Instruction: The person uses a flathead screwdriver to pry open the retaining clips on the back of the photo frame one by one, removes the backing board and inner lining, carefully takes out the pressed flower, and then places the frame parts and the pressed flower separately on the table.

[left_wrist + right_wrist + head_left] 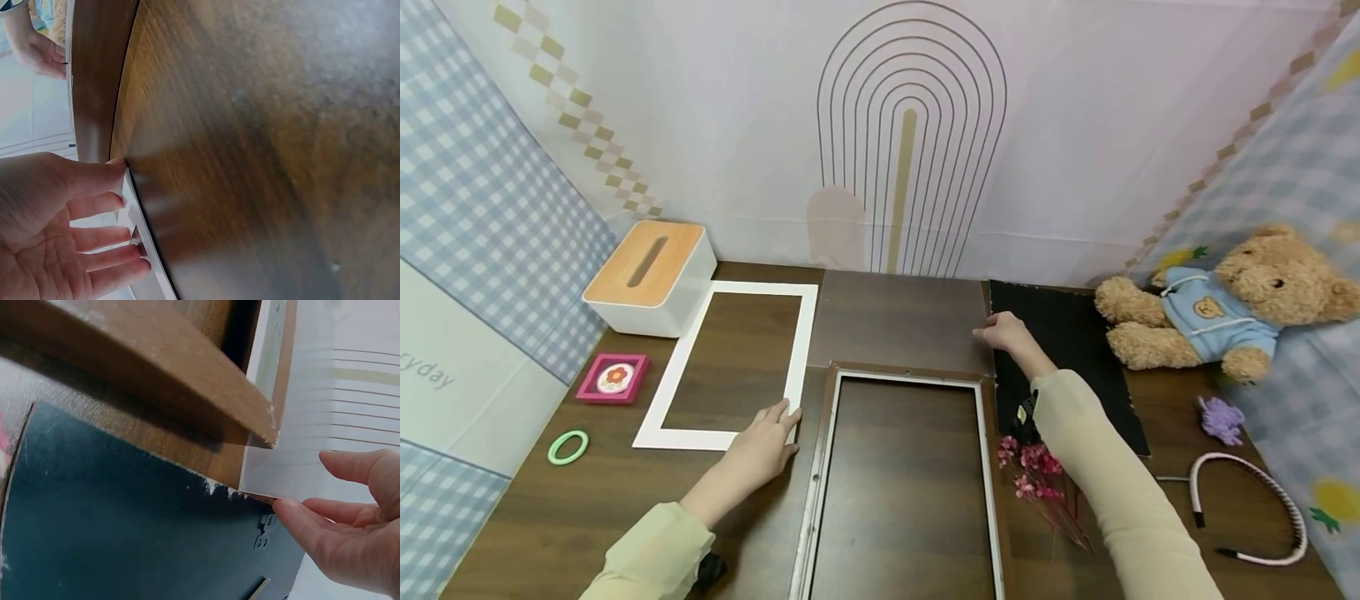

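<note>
A rectangular picture frame [991,467] lies on the table in front of me, its white inner lip facing up. Behind it is a clear greyish sheet [898,321]. My left hand [762,446] rests its fingers along the near right part of a white mat border [801,350]; in the left wrist view its fingertips touch a white edge. My right hand [1009,335] is at the clear sheet's right edge, beside a black backing board [1060,333]. In the right wrist view, fingertips [284,506] are right at the sheet's corner, with the thumb apart from them.
A tissue box [651,275], a pink framed flower piece [613,379] and a green ring [568,447] stand at left. Pink dried flowers [1037,467] lie under my right forearm. A teddy bear [1217,308], purple scrunchie [1221,419] and headband [1285,508] are at right.
</note>
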Action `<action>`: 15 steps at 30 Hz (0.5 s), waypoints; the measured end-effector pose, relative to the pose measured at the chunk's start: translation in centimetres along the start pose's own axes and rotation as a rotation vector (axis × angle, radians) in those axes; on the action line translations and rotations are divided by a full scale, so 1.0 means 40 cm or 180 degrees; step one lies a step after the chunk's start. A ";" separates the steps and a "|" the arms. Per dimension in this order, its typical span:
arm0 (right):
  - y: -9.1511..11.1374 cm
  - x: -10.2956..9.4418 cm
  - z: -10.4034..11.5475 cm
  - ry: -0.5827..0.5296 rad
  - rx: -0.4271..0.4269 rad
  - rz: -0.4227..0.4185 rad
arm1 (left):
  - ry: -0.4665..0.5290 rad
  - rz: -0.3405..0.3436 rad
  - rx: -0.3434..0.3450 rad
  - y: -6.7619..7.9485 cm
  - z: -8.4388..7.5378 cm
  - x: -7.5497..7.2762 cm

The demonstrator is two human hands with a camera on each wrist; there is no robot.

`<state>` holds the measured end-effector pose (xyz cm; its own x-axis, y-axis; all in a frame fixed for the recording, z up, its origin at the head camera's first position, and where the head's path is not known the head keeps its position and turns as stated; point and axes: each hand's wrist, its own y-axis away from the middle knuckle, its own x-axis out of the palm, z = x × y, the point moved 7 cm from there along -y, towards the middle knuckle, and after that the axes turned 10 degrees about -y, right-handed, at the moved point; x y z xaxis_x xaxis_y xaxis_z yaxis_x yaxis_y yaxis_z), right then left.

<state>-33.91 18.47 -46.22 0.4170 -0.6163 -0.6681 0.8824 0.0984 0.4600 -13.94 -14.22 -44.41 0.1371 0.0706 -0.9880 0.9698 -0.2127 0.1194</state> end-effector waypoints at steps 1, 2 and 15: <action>0.000 0.000 0.000 -0.0019 0.0012 0.0011 | 0.0025 -0.0002 -0.0004 -0.001 0.001 0.001; 0.000 0.000 -0.001 -0.0052 0.0030 0.0020 | 0.0050 -0.0005 -0.0006 -0.002 0.002 0.003; 0.023 -0.037 -0.020 -0.1518 0.0052 -0.0136 | 0.0481 -0.0495 -0.0111 -0.012 -0.007 -0.017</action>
<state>-33.54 20.10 -45.28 0.2306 -0.9096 -0.3455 0.8915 0.0552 0.4497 -14.45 -13.90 -43.78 0.0115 0.2456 -0.9693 0.9876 -0.1543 -0.0273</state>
